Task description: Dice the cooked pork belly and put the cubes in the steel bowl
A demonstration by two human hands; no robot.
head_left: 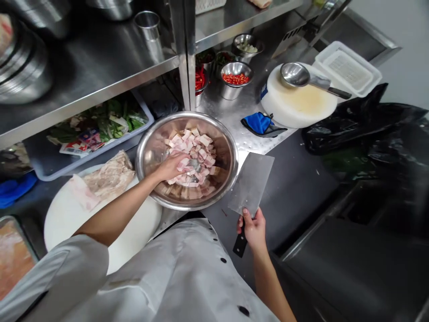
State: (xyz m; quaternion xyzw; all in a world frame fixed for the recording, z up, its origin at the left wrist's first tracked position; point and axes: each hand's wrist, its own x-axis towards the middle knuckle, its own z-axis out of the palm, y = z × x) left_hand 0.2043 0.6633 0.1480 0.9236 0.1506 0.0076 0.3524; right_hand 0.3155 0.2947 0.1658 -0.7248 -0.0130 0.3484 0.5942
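Inside a large steel bowl (231,179), cubes of pale pink meat (204,154) lie heaped round a bare patch of the bottom. My left hand (172,166) reaches over the bowl's near left rim, its fingers stretched out among the cubes and touching them; some fingertips are hidden. Right of the bowl, my right hand (254,228) is closed round the black handle of a cleaver (253,181), whose broad blade points away from me. A larger slab of meat (112,176) lies on the round white chopping board (63,219) to the left, partly behind my left arm.
Behind the bowl stand steel cups of chopped red chillies (235,78). A second round board (315,107) holds a steel ladle (295,74), near a blue cloth (259,123). A grey tray (149,117) of greens sits under the metal shelf (100,85). Black plastic bags (362,120) lie right.
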